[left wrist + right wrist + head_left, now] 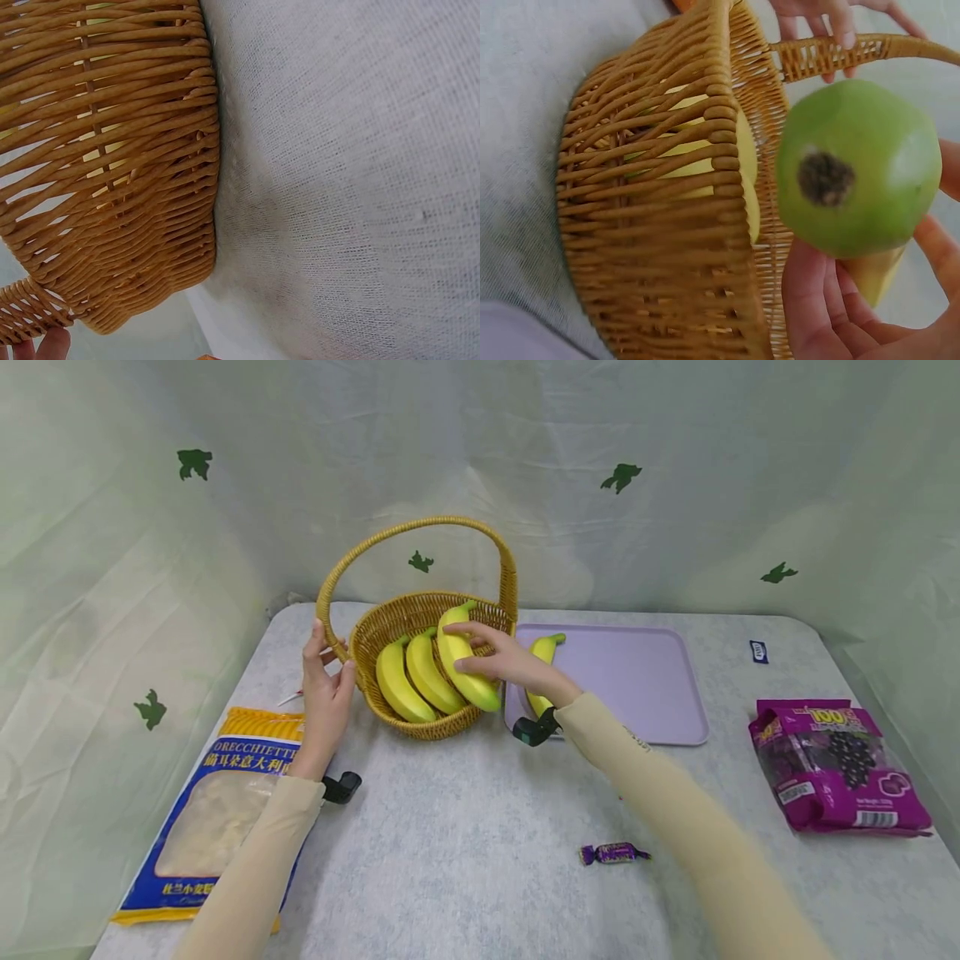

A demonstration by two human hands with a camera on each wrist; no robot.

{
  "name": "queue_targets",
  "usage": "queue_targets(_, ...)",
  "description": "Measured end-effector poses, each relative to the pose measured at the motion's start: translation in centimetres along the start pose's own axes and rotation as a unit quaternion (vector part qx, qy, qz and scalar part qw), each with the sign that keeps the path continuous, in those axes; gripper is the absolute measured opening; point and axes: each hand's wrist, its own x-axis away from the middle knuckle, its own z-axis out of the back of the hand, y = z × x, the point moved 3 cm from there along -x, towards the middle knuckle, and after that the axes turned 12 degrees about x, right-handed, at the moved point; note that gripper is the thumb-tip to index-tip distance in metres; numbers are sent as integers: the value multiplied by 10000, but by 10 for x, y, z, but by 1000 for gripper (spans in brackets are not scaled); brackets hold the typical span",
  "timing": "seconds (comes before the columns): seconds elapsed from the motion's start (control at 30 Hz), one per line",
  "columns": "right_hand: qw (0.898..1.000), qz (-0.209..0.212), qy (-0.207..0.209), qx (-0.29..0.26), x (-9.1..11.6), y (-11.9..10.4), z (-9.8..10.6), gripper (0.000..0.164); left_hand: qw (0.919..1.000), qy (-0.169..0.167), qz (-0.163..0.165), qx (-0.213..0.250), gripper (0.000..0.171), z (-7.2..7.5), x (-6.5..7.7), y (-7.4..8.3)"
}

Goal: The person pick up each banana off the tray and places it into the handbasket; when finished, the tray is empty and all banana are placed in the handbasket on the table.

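A wicker basket [420, 728] with a tall arched handle stands at the table's back left, two bananas [402, 683] lying side by side in it. My left hand [327, 693] grips the base of the handle at the basket's left side; in the left wrist view only its fingertips [52, 346] show. Above the basket's right part, my right hand [498, 658] holds another banana [459, 652] between thumb and fingers. That banana's green end [855, 169] faces the right wrist camera, beside the rim. One more banana [543, 650] lies on the lilac tray [630, 685], partly behind the right wrist.
An orecchiette pasta bag [217, 818] lies under the left forearm. At the right are a purple grape candy bag [840, 768] and a small dark blue packet [759, 652]. A purple-wrapped candy [615, 853] lies near the front. Pale cloth walls surround the table.
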Motion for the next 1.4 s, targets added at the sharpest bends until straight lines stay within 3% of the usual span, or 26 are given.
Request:
queue_targets(0.2,9996,-43,269,32,-19,1,-7,53,10000,16,10,76,62,-1,1,-1)
queue_targets(0.37,9984,-59,422,382,-29,1,-8,52,10000,19,9,94,62,-1,1,1)
queue_targets(0.67,9937,-351,-49,1059,-40,5,-13,48,10000,21,-32,21,63,-1,0,1)
queue_targets(0.7,9931,-384,-68,1104,-42,6,-14,47,10000,23,-9,31,63,-2,0,5)
queue_targets(1.23,9799,-822,-207,1804,-54,7,-25,47,10000,17,55,37,62,-1,1,-1)
queue_targets(1.4,9792,-966,-256,1764,-57,9,-25,49,10000,35,90,16,62,-1,1,1)
